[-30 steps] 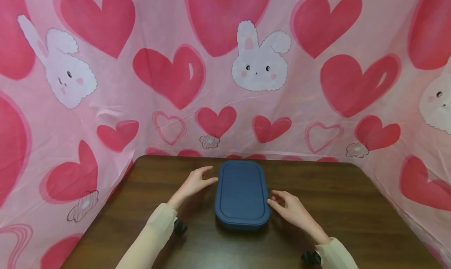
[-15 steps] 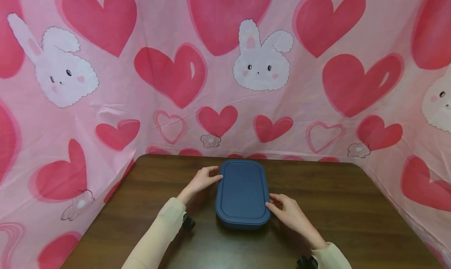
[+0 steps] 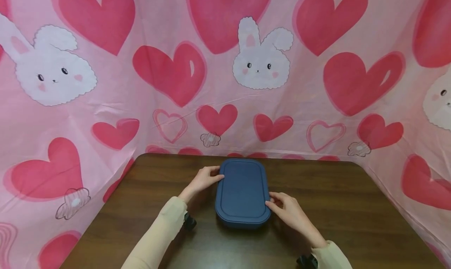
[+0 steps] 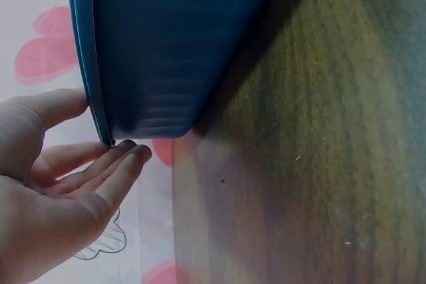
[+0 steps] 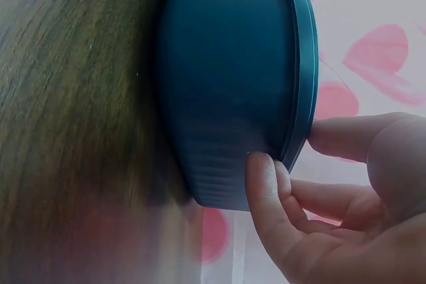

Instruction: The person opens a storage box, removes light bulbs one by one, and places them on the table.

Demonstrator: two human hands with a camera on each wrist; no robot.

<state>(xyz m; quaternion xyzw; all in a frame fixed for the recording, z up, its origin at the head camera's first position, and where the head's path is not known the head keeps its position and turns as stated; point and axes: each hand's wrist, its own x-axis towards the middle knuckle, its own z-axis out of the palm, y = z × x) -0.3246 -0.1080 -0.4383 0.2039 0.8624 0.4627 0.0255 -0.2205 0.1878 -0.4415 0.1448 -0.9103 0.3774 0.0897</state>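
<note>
A dark blue lunch box point(image 3: 243, 192) with a rounded rectangular lid stands on the table, its lid lying flat on top. At its far left side my left hand point(image 3: 203, 179) pinches the lid's rim. The left wrist view shows that thumb point(image 4: 66, 106) on the lid's edge and the fingers just below, by the box's end. On the near right side my right hand point(image 3: 290, 211) grips the rim likewise. In the right wrist view its thumb point(image 5: 346, 136) lies against the lid's edge, with fingertips against the side wall point(image 5: 219, 98) beneath.
The brown wooden table point(image 3: 327, 206) runs back to a pink cloth point(image 3: 218, 81) printed with hearts and rabbits, which hangs behind and at both sides. A small black device point(image 3: 189, 222) sits at the left wrist, another black device point(image 3: 307, 262) at the right.
Both hands have moved in from beside the lunch box to its lid, the left one rightward, the right one slightly leftward. The box has stayed in nearly the same place.
</note>
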